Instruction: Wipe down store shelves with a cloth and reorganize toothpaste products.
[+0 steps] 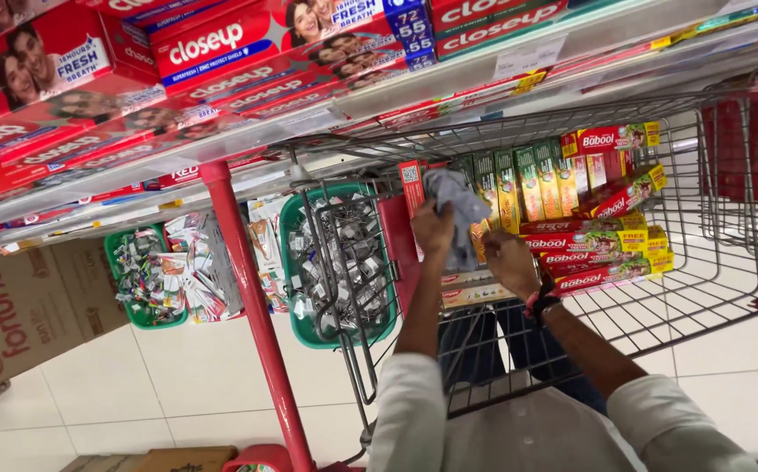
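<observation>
A metal shopping cart [720,262] holds rows of toothpaste boxes: green ones [528,179] standing upright and red ones [602,253] stacked flat. My left hand [431,229] is raised over the cart's near end, shut on a crumpled grey cloth [456,199]. Just right of it, my right hand [508,260] curls its fingers around the end of a toothpaste box [480,229] beside the cloth. A dark band sits on my right wrist. Both arms wear white sleeves.
A red shelf post [252,306] stands left of the cart. Two green baskets [139,315] [296,323] of small packets sit under the shelf. Red boxes [213,52] fill the shelf above. A cardboard carton [20,306] stands at far left on the tiled floor.
</observation>
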